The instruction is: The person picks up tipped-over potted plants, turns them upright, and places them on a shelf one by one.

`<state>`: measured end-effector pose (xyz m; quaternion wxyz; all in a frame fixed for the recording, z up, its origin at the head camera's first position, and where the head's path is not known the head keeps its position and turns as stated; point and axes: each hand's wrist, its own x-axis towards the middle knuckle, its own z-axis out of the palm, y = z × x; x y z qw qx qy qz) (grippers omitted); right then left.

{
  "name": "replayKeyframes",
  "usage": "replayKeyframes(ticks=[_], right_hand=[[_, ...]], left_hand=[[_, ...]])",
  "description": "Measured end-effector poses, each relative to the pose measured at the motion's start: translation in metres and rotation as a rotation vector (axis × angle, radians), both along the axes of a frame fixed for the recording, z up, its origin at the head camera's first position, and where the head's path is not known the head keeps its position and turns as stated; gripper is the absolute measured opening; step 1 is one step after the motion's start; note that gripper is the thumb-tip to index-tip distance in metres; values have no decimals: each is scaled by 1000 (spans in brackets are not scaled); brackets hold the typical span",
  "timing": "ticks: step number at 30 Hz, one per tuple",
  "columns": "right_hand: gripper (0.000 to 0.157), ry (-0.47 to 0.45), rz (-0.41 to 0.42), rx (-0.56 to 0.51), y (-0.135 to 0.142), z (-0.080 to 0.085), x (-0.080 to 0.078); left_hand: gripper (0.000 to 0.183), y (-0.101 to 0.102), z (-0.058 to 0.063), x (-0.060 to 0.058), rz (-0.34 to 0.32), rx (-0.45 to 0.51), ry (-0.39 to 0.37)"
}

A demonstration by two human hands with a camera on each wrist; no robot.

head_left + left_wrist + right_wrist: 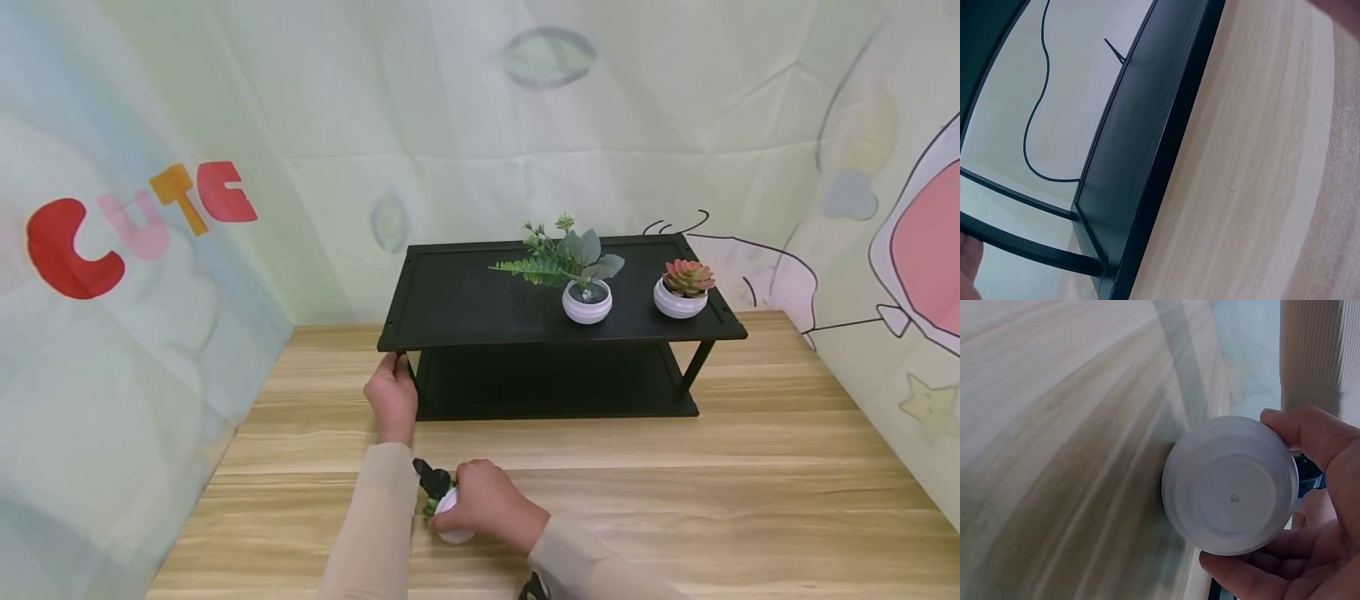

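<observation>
A black two-tier shelf (pixel 465 296) stands at the back of the wooden table. My left hand (pixel 393 400) grips its front left post, just under the top board; in the left wrist view only fingertips (pixel 969 259) show beside the post (pixel 1029 249). Nearer the front, my right hand (pixel 491 504) holds a small white pot (pixel 456 535) with a green and dark plant. The pot lies tipped over, its round base (pixel 1232 487) facing the right wrist camera, pinched between thumb and fingers. From that side its plant is hidden.
On the top board stand a white pot with mixed green foliage (pixel 587 304) and a white pot with a pink succulent (pixel 680 302). Printed cloth (pixel 480 125) hangs behind and at both sides of the table. A small dark object (pixel 533 588) shows by the right sleeve.
</observation>
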<state>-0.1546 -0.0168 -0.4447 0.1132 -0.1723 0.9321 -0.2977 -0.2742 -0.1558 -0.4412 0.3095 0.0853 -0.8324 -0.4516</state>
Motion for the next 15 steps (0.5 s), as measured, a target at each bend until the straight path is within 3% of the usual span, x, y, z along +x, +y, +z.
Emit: replayKeyframes(ticks=[15], right_hand=[[34,16,62,77,-6,10,-4]], left_hand=[[16,0,0,0,14,-23,25]])
